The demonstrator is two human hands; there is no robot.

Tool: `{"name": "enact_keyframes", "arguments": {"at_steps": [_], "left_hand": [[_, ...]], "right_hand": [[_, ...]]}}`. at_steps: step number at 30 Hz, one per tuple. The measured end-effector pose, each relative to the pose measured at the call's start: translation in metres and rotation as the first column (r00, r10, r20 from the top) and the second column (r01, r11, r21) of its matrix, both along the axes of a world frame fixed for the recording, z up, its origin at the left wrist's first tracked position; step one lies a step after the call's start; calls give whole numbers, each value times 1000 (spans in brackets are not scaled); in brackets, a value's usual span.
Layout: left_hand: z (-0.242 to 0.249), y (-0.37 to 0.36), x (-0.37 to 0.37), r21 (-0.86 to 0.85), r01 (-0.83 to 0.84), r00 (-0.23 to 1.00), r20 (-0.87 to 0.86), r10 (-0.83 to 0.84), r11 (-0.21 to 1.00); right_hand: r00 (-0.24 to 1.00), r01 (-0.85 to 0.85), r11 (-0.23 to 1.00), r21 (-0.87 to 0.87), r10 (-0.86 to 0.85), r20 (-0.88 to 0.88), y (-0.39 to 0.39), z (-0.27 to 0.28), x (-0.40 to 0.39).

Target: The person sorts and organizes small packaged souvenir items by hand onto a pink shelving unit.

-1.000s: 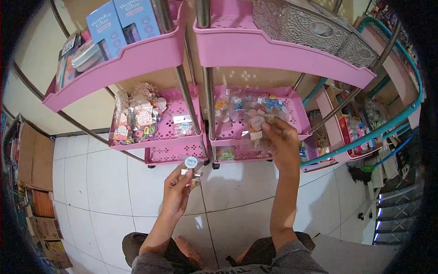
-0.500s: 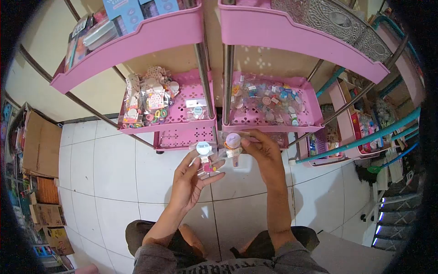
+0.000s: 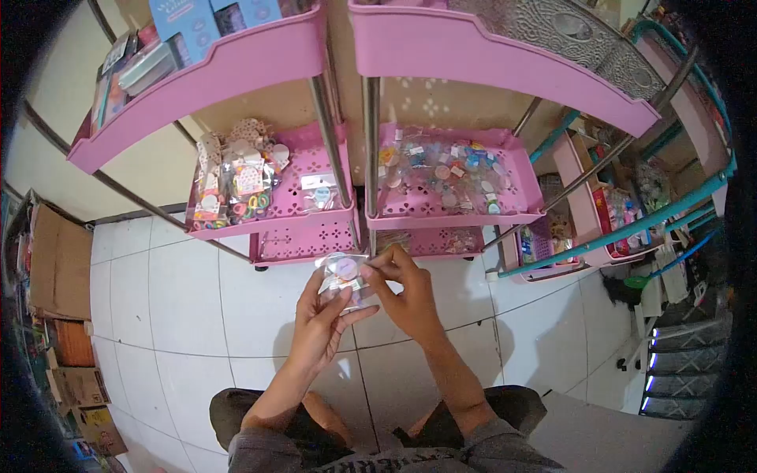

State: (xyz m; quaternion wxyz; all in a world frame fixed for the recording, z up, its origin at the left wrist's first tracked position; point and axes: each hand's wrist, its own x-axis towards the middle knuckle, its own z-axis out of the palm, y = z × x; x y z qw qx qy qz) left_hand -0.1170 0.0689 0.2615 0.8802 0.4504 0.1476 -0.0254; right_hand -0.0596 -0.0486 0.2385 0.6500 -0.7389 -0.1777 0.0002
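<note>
Small clear plastic packets (image 3: 344, 270) with round pale labels overlap in front of me, a lilac label on top. My left hand (image 3: 317, 319) is closed on them from the left, thumb across the front. From the right, my right hand (image 3: 406, 296) pinches the upper packet's edge between thumb and finger. The small items inside are too blurred to name. Just beyond my hands stand two pink trolley trays: the left tray (image 3: 303, 146) bears a heap of packets with colourful rings (image 3: 248, 185), the right tray (image 3: 441, 221) several more small clear packets (image 3: 453, 169).
Upper pink shelves (image 3: 213, 83) overhang the trays, with blue boxes (image 3: 185, 27) at left and an embossed silvery container (image 3: 572, 27) at right. Teal tubing (image 3: 615, 244) crosses at the right. Cardboard boxes (image 3: 63, 264) line the left side of the tiled floor (image 3: 185, 299).
My right hand has moved left and brought its packet over the one in my left hand. The two packets, side by side before, now overlap. The view has shifted slightly.
</note>
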Motion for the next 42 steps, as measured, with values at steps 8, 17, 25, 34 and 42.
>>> {"name": "enact_keyframes", "arguments": {"at_steps": [8,17,25,34,42], "left_hand": [[4,4,-2,-7,38,998,53,-38,999],[-2,7,0,-53,67,998,13,-67,996],[-11,0,4,13,59,998,-28,-59,998],[12,-4,-3,-20,-15,998,63,16,1000],[12,-3,-14,-193,-98,988,103,119,976]], "right_hand": [[922,380,746,-547,-259,287,-95,13,120],[869,444,761,-473,-238,433,-95,-23,144],[808,412,856,-312,-186,559,-88,5,100],[527,149,989,-13,-69,847,-42,26,11],[549,89,994,71,-108,829,-21,14,-8]]}}
